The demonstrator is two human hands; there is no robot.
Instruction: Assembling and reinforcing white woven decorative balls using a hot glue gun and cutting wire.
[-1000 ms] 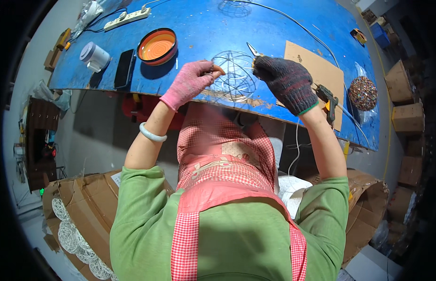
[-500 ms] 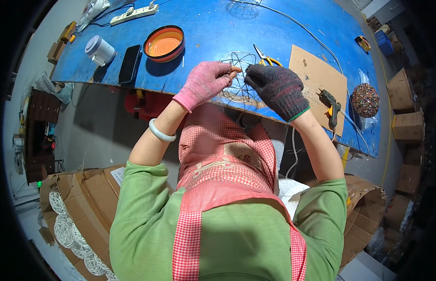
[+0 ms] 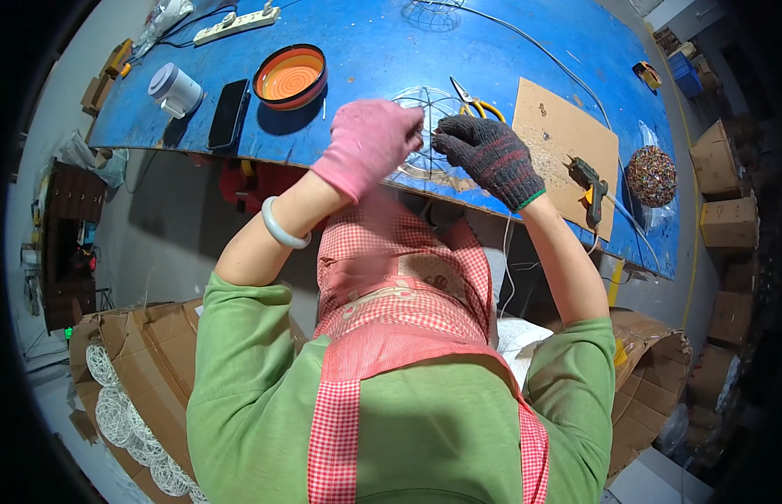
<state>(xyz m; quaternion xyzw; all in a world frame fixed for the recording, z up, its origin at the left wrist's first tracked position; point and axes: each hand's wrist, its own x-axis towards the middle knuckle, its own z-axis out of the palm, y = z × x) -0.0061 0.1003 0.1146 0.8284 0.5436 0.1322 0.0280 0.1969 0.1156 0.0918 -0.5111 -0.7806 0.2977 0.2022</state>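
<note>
A round wire frame point(image 3: 426, 160) of thin dark bars stands at the near edge of the blue table, between my hands. My left hand point(image 3: 376, 139), in a pink knitted glove, is closed at the frame's left side; its fingertips are partly hidden. On the right side, my right hand point(image 3: 483, 153), in a dark striped glove with a green cuff, has thumb and fingers pinched at the wire. Just beyond the frame lie pliers point(image 3: 475, 102) with yellow handles, jaws pointing away.
A cardboard sheet point(image 3: 567, 126) at right carries a glue gun point(image 3: 589, 189). Farther right sits a speckled, beaded ball point(image 3: 651, 177). At left are an orange bowl point(image 3: 290, 77), a phone point(image 3: 230, 114), a lidded mug point(image 3: 175, 90) and a power strip point(image 3: 236, 27). Another wire frame point(image 3: 433, 13) stands at the back.
My left hand has turned and its fingers have curled in beside the wire frame. My right hand has shifted slightly left and down. The whole view has moved a little.
</note>
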